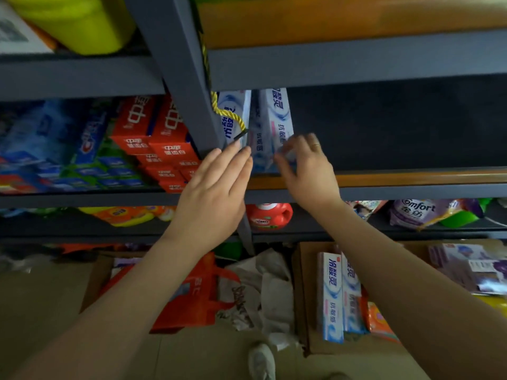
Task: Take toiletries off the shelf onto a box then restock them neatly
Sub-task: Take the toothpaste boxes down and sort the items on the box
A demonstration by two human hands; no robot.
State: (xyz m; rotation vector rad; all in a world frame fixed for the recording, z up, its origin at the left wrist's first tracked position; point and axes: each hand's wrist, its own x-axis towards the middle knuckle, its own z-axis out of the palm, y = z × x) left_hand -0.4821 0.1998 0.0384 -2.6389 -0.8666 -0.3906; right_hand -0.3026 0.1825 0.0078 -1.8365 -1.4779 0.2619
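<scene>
Left hand point(211, 193): fingers straight, flat against the white-and-blue toothpaste cartons point(270, 127) standing on the orange-edged shelf board point(411, 178), just right of the grey steel upright point(181, 78). Right hand point(307, 171): fingers curled on the same cartons, grasping them. Two more matching cartons point(338, 294) lie in the brown cardboard box point(301, 297) on the floor, below the board.

White and blue toothpaste boxes point(270, 124) standing upright at left end of the shelf point(411, 178), two same boxes point(338, 294) lying side by side in cardboard box point(301, 297) below
</scene>
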